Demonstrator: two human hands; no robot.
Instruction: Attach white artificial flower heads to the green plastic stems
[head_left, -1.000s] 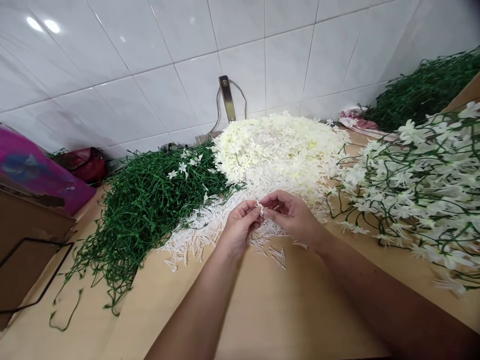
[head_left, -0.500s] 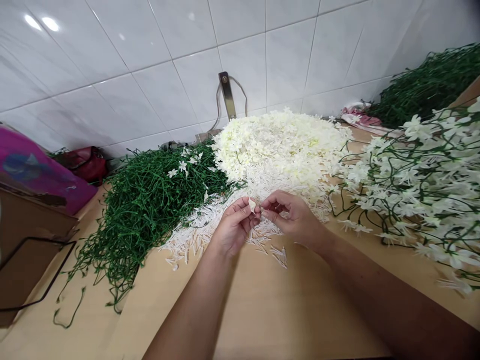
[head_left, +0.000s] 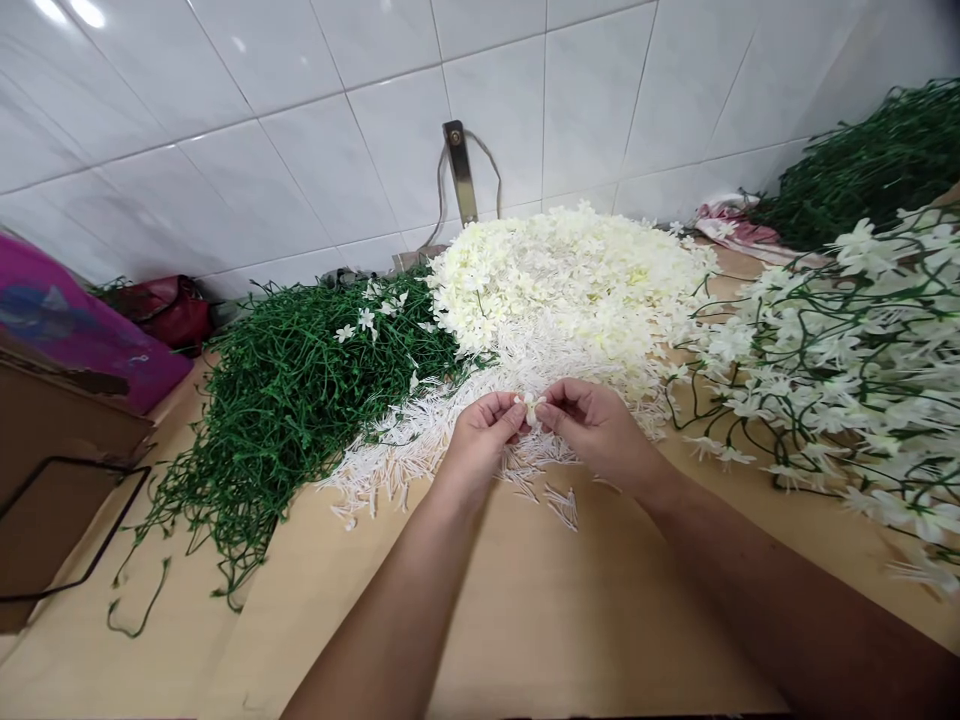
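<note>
Between my two hands is a small cream artificial flower, its petals pinched from both sides. My left hand grips one edge between thumb and forefinger, and my right hand grips the other the same way. Just behind and under them spreads a heap of thin white stamens. Beyond it rises a big pile of loose cream flower heads. To the left lies a mound of green plastic stems, with a few white blossoms on top.
Assembled white flowers on green stems crowd the right side of the wooden table. More green stems and a pink-and-white cloth lie behind them. At left are a cardboard box, a purple bag and a red bag.
My hands have come together on the flower, which was in my left fingers before. My right fingers now pinch its other side, and its petals show spread between both hands.
</note>
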